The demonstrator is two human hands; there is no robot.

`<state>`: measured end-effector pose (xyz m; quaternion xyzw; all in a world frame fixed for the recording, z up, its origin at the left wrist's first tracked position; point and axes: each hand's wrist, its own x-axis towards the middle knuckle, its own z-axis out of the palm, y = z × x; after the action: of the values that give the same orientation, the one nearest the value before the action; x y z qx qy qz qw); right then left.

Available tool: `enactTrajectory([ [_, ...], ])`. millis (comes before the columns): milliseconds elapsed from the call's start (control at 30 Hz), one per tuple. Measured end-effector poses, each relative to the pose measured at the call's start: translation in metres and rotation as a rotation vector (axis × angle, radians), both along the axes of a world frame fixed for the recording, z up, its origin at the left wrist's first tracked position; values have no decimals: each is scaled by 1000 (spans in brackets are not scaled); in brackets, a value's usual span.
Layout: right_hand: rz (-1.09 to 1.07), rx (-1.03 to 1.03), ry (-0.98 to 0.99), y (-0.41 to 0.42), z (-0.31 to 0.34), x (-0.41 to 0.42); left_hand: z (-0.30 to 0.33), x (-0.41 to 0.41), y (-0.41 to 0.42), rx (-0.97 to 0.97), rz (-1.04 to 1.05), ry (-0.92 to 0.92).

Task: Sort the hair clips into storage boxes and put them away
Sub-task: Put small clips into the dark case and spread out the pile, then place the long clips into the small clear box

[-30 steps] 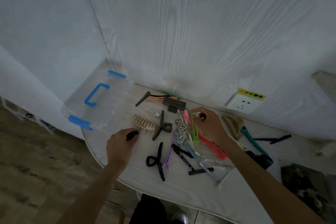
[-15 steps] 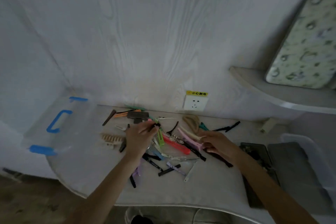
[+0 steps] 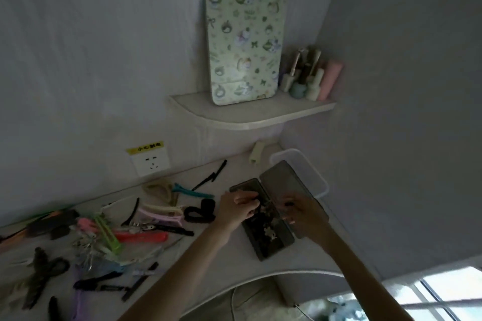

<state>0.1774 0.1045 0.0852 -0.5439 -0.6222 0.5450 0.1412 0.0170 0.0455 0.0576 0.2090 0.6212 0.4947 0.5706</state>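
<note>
A dark storage box (image 3: 271, 245) lies open on the white table (image 3: 221, 263), its lid (image 3: 281, 180) folded back; small dark clips lie inside. My left hand (image 3: 236, 208) hovers over the box's far left corner, fingers curled, pinching a small dark hair clip. My right hand (image 3: 303, 212) is over the box's hinge with fingers bent down; motion blur hides what it holds. Loose hair clips (image 3: 109, 232) of many colours are scattered to the left, among them a black claw clip (image 3: 199, 212), a teal clip (image 3: 193, 193) and a red clip (image 3: 142, 236).
A clear plastic box (image 3: 317, 177) stands behind the dark lid against the right wall. A corner shelf (image 3: 250, 117) above holds a patterned board (image 3: 243, 44) and bottles (image 3: 310, 78). A wall socket (image 3: 151, 161) sits at the table's back. The table's front edge curves.
My view swung right from the clip pile to the dark box. Both hands left the pile and moved right over the open box; the clear blue-handled lid is out of view.
</note>
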Motion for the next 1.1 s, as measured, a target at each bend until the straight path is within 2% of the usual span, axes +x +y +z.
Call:
enactTrajectory([
  [100,277,5,-80,-6,-3,1,0,5,4,52,-113,108],
  [200,304,158,-194,-2,-8,13,-7,0,5,65,-233,191],
  [267,179,291,-215,6,-10,24,-11,-8,1,74,-250,259],
  [367,-149,284,-134,23,-11,41,-21,-23,-7,33,-178,467],
  [433,-246,288,-207,36,-8,52,-26,-31,-11,-26,-191,630],
  [467,-269,266,-231,45,-6,56,-23,-35,-11,-63,-247,702],
  [533,-328,75,-219,57,-10,62,-25,-31,-14,-178,-406,757],
  [633,-318,-254,-214,66,-19,62,-26,-19,-16,-376,-559,650],
  [733,-314,-350,-143,77,-27,56,-31,-10,-14,-468,-594,528],
  [967,-380,-339,-27,82,-32,40,-34,-6,0,-398,-435,351],
  [1100,-409,-203,9,83,-13,37,-35,-9,5,-432,-425,292],
])
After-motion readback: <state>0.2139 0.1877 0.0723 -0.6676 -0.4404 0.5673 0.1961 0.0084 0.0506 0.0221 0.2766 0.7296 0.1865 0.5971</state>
